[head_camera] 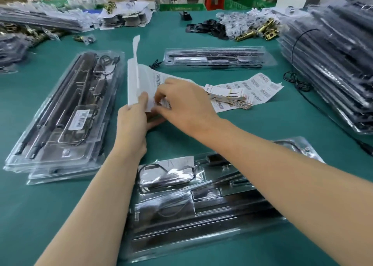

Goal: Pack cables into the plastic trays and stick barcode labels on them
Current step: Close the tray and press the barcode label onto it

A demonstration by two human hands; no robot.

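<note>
Peeling a label (pixel 166 105) off the sheet (pixel 141 79), we pinched it with the right hand (pixel 181 102) at the sheet's near edge; left hand (pixel 132 124) gripped the sheet, thumb on top. Next tray (pixel 201 215) lay towards us under both forearms (pixel 252 154), long axis left-right, right hand looked nearer.

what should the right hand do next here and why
Probably peel that one label fully off the label sheet. The left hand grips the sheet's edge and the right hand pinches at a label on it. The left tray already carries a barcode label; the near tray shows none that I can see.
</note>
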